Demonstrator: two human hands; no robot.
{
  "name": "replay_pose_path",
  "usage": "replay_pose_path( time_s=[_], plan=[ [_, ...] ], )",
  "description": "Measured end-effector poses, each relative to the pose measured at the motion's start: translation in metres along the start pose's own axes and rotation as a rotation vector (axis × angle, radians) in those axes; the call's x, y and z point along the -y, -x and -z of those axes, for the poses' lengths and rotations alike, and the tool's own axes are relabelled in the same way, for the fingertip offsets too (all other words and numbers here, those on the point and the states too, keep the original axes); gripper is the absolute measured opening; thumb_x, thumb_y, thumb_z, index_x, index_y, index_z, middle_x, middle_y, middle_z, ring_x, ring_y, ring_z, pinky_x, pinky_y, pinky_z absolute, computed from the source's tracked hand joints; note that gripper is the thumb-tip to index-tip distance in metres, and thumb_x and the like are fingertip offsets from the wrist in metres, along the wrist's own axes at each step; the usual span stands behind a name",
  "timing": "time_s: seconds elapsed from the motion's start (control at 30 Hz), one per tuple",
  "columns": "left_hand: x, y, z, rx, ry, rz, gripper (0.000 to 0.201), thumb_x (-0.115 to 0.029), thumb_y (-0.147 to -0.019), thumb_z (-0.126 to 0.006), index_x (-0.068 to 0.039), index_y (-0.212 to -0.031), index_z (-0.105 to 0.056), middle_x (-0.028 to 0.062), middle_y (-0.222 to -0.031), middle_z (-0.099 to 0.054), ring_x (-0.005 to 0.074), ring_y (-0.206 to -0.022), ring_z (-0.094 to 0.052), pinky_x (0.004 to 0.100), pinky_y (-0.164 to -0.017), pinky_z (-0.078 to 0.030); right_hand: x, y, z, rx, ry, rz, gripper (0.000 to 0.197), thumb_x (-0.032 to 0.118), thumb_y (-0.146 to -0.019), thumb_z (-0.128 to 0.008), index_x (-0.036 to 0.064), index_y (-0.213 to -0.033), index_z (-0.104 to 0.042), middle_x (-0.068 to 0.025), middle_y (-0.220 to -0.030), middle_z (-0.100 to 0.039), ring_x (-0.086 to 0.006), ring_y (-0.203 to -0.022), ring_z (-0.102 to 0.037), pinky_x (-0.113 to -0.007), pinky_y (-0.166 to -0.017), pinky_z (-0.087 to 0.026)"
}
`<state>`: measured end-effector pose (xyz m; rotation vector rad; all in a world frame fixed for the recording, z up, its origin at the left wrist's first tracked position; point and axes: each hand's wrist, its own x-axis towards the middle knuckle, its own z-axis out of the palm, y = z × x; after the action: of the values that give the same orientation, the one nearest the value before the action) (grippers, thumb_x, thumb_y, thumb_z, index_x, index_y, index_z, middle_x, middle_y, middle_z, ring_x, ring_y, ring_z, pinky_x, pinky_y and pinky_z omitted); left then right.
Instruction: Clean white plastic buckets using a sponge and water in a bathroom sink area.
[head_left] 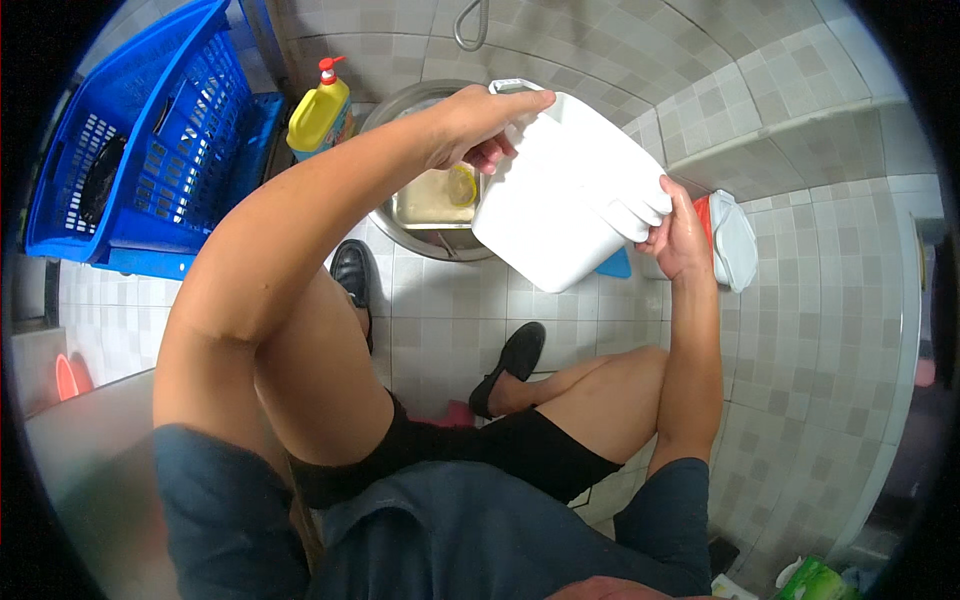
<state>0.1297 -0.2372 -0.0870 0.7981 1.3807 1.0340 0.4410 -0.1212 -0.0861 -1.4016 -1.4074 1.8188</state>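
A white plastic bin (555, 195) with rounded corners hangs tilted between both my hands, in front of me. My left hand (485, 122) grips its upper left edge, the thumb laid along the rim. At the bin's right end, my right hand (682, 232) is closed around a ridged edge. Below and left of the bin stands a round metal basin (385, 108), partly hidden by my left forearm and the bin. Inside the basin is a rectangular tray (430, 213) with a round yellow-edged object (462, 186) in it; its kind is unclear.
A yellow pump bottle (320, 112) with a red top stands left of the basin. Farther left is a blue plastic basket (165, 150). A white-lidded bin with a red liner (735, 240) stands by the right wall. A shower hose (470, 35) hangs at the far wall.
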Motion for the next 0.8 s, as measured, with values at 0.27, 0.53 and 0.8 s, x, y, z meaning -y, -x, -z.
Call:
replay_pose_path(
  time_s=[0.27, 0.53, 0.8],
  plan=[
    [0.000, 0.007, 0.002, 0.014, 0.185, -0.032, 0.067, -0.047, -0.098, -0.061, 0.016, -0.121, -0.051, 0.0132, -0.077, -0.061, 0.0143, -0.054, -0.055, 0.0294, -0.053, -0.049, 0.001, 0.011, -0.020, -0.086, -0.104, -0.092, 0.039, 0.055, -0.092, -0.060, 0.0161, -0.092, -0.065, 0.0033, -0.061, -0.053, -0.0124, -0.049, -0.048, -0.032, -0.045, -0.040],
    [-0.001, 0.012, 0.007, 0.076, 0.232, -0.096, 0.049, -0.038, -0.100, -0.059, 0.009, -0.113, -0.054, 0.0121, -0.076, -0.062, 0.0171, -0.055, -0.060, 0.0319, -0.054, -0.054, -0.016, -0.009, 0.019, 0.058, -0.088, -0.128, 0.053, 0.055, -0.084, -0.063, 0.0095, -0.111, -0.063, -0.0049, -0.088, -0.066, -0.0193, -0.067, -0.059, -0.038, -0.051, -0.044],
    [-0.004, 0.016, 0.012, 0.119, 0.194, -0.058, 0.048, -0.038, -0.102, -0.055, 0.007, -0.120, -0.054, 0.0127, -0.076, -0.062, 0.0191, -0.058, -0.060, 0.0335, -0.058, -0.052, -0.015, 0.006, 0.006, 0.167, -0.091, -0.126, 0.054, 0.042, -0.088, -0.055, 0.0035, -0.126, -0.058, -0.0119, -0.110, -0.068, -0.0265, -0.091, -0.069, -0.048, -0.070, -0.058]
  ],
)
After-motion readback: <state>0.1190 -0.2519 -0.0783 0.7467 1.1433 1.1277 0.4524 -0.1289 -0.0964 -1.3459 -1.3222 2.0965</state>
